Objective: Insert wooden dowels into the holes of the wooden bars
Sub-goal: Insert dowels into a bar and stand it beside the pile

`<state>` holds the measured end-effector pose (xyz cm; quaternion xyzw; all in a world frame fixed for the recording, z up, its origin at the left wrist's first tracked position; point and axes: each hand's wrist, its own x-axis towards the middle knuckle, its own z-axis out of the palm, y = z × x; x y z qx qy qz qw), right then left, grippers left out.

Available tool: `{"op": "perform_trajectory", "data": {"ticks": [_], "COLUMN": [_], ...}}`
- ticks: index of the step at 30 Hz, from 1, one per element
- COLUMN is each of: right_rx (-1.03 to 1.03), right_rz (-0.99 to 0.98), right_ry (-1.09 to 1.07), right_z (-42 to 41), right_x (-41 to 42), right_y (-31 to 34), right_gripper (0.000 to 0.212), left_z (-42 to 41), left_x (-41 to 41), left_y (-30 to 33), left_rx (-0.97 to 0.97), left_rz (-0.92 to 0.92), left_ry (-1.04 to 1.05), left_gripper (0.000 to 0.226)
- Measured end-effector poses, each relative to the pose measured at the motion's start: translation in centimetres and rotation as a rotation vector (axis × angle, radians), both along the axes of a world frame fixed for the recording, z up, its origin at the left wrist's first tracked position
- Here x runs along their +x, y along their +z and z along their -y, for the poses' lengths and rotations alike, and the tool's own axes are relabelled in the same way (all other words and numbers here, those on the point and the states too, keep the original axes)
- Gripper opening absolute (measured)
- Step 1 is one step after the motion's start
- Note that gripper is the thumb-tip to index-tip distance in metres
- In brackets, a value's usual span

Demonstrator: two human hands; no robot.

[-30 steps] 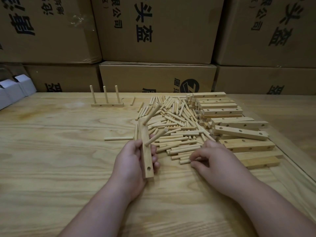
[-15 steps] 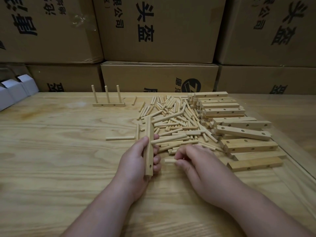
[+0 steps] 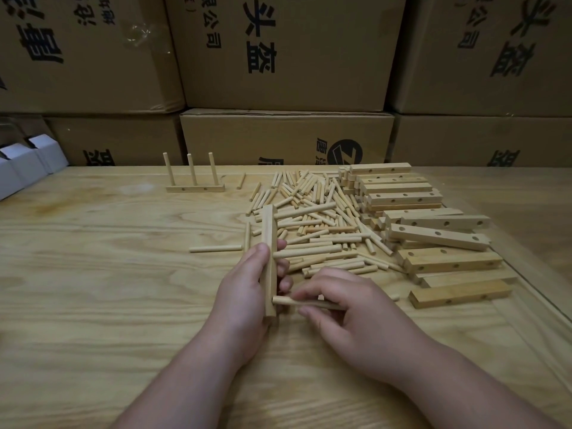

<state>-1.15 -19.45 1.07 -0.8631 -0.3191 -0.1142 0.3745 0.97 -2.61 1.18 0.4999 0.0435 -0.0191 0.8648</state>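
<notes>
Dowels (image 3: 312, 224), thin round sticks of pale smooth wood, lie in a messy pile in the middle of the wooden table (image 3: 93, 289). The left hand (image 3: 244, 301) wraps its fingers around one wooden bar (image 3: 270, 258), a long square stick held upright just above the table. Two dowels already stick out of its side, pointing right (one near the top, one by the middle). The right hand (image 3: 343, 308) pinches another dowel (image 3: 305, 302) between thumb and fingers, and its round end touches the bar near the bottom. More bars with round holes (image 3: 433, 230) are stacked flat on the right of the pile. Farther back stands a finished bar (image 3: 195, 188) with three dowels standing straight up. Brown cardboard boxes (image 3: 288, 51) with black writing stand behind the table.
</notes>
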Motion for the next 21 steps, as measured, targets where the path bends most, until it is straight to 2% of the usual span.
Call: {"op": "perform_trajectory", "data": {"ticks": [9, 16, 21], "right_rx": [0.048, 0.027, -0.032], "right_rz": [0.060, 0.068, 0.133], "right_ry": [-0.024, -0.032, -0.007], "right_z": [-0.12, -0.28, -0.47], "right_x": [0.08, 0.08, -0.01], "right_y": [0.10, 0.08, 0.35], "right_gripper": [0.018, 0.013, 0.018], "left_z": [0.05, 0.16, 0.23], "left_x": [-0.27, -0.54, -0.69], "left_y": [0.01, -0.28, -0.27], "left_rx": [-0.026, 0.128, 0.132], "left_rz": [0.062, 0.119, 0.146], "left_ry": [0.008, 0.029, 0.021], "left_gripper": [0.034, 0.034, 0.037]}}
